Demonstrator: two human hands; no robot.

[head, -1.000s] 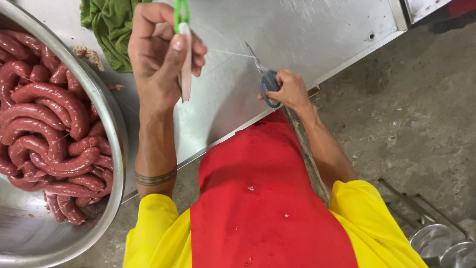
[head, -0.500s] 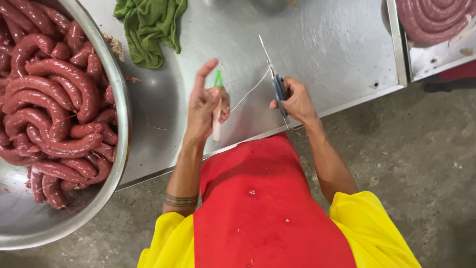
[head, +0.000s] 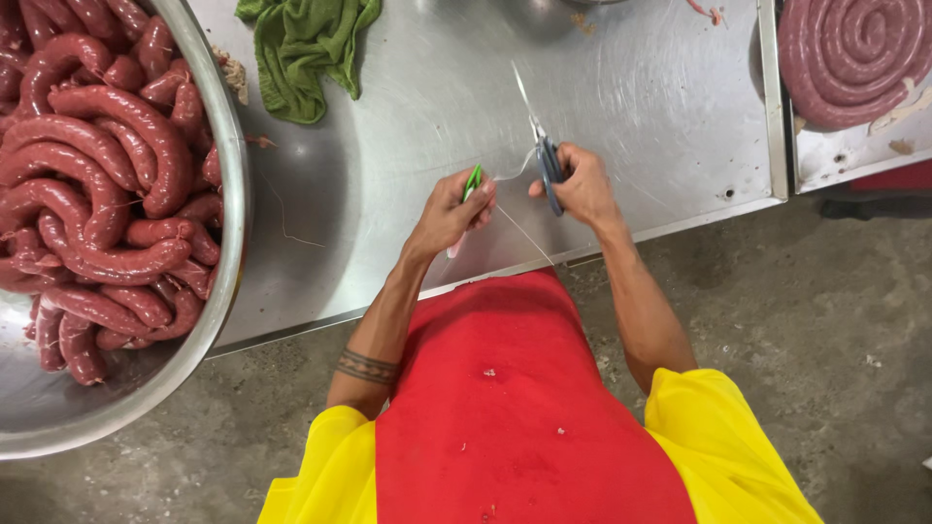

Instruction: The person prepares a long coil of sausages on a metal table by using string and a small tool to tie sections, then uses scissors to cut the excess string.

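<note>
Over the steel worktop (head: 408,126), the left hand (head: 449,212) is clenched round a green-tipped tool (head: 470,186), while the right hand (head: 581,184) grips scissors (head: 546,155), blades pointing away from the body. A thin white string (head: 513,175) runs between the two hands, close beside the scissors. To the left a metal bowl (head: 228,243) holds red sausages (head: 97,184); a green cloth (head: 306,44) lies beyond, and a coiled sausage (head: 854,53) sits far right.

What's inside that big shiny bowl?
The metal bowl holds a heap of red sausage links. They cover most of the bottom, so anything beneath the heap is hidden.
</note>
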